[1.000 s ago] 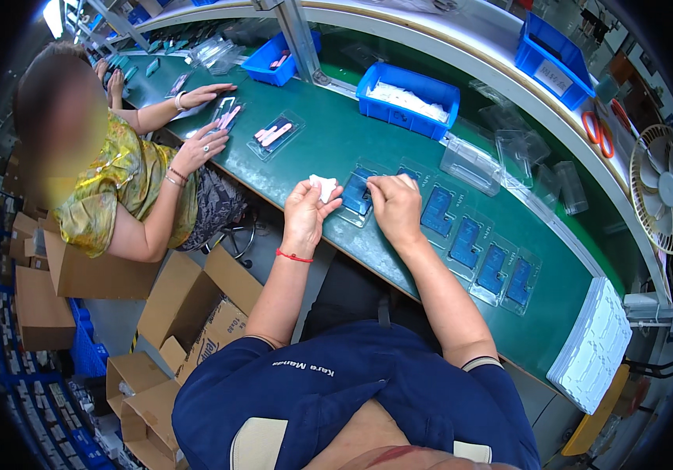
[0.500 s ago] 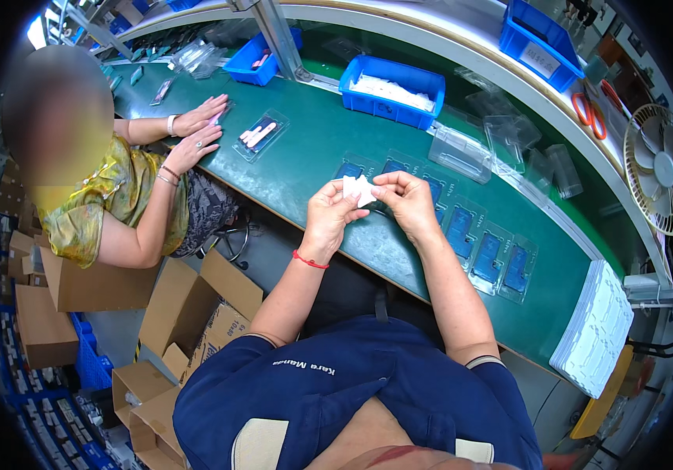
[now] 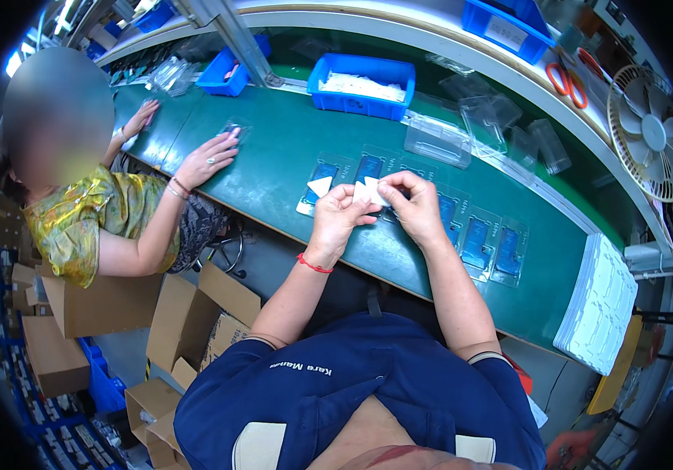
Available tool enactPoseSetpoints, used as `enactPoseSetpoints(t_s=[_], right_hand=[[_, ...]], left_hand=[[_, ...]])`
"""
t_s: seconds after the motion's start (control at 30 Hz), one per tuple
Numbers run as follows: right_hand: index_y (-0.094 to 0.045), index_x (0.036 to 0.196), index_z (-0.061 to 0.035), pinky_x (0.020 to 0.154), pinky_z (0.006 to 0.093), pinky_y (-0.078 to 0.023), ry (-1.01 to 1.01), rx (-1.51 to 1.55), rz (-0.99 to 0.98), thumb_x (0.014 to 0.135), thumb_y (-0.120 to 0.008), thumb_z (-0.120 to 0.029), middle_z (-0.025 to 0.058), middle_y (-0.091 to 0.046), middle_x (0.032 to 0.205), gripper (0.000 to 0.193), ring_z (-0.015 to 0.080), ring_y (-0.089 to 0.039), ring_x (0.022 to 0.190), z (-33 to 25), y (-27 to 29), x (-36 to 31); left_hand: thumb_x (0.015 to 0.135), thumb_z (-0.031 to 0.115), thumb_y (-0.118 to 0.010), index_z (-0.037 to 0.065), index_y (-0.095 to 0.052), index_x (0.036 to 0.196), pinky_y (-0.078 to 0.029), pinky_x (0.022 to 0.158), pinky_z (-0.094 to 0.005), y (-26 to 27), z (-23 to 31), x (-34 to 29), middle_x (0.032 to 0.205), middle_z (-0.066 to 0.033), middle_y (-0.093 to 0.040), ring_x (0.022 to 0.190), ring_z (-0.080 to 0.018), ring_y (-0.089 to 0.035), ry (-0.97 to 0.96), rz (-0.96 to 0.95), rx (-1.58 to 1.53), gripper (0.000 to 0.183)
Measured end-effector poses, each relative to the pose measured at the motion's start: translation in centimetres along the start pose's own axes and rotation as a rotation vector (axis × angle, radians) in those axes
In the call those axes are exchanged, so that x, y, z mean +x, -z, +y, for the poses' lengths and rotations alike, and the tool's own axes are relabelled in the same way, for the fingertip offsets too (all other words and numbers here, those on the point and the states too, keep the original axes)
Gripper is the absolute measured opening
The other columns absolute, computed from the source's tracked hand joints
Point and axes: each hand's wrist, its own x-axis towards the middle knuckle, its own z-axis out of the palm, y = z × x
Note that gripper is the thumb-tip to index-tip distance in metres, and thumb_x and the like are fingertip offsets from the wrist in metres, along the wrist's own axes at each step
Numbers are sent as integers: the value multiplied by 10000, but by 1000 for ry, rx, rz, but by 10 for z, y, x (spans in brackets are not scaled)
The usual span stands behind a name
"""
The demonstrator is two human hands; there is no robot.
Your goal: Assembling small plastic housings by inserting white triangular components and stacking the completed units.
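Between my two hands are small white paper-like pieces point(image 3: 366, 191), partly covered by the fingertips. My left hand point(image 3: 338, 219) is closed with its thumb and fingers pinching their left side. Thumb and forefinger of my right hand point(image 3: 413, 205) pinch their right side. Just beyond the left hand, a white triangular piece point(image 3: 320, 187) lies over a clear plastic tray with a blue insert point(image 3: 325, 171). Similar clear trays with blue inserts, such as this tray point(image 3: 477, 242), lie in a row along the green bench, some partly hidden behind my right hand.
A blue bin point(image 3: 361, 100) of white pieces stands at the back, beside a clear plastic box point(image 3: 437, 142). At the right are stacked white trays point(image 3: 597, 305) and a fan point(image 3: 653, 133). A co-worker's hand point(image 3: 208, 160) rests on the bench at left. Cardboard boxes point(image 3: 195, 313) stand below.
A white triangular piece now shows over the leftmost tray. My hands have shifted slightly right, still pinching white pieces. The co-worker's hands have moved apart, one reaching farther left.
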Motion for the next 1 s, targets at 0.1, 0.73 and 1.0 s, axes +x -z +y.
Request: enactPoseSetpoints(t_s=[0.1, 0.73, 1.0], right_hand=[[-691, 811, -58, 718, 348, -429, 209, -337, 198, 759, -719, -150, 48, -627, 769, 110, 218, -571, 721, -3, 24, -6], [-666, 762, -92, 846, 376, -342, 169, -692, 232, 717, -738, -149, -2, -599, 636, 102, 202, -531, 722, 17, 88, -59], [-638, 1007, -53, 828, 388, -358, 205, -799, 153, 671, -776, -199, 78, -553, 911, 392, 266, -520, 901, 6, 87, -62]], left_hand=[[919, 52, -564, -22, -539, 1086, -582, 698, -272, -4, 1, 4, 1019, -140, -653, 878, -201, -677, -31, 44, 35, 185], [788, 137, -702, 8, -685, 981, -519, 818, -338, -50, 79, 146, 988, -172, -682, 933, -266, -662, -600, -18, 1206, 233], [669, 279, -798, 153, -676, 1126, -453, 960, -379, -54, 82, 265, 1150, -131, -642, 1098, -326, -581, -289, -390, 1824, 490]])
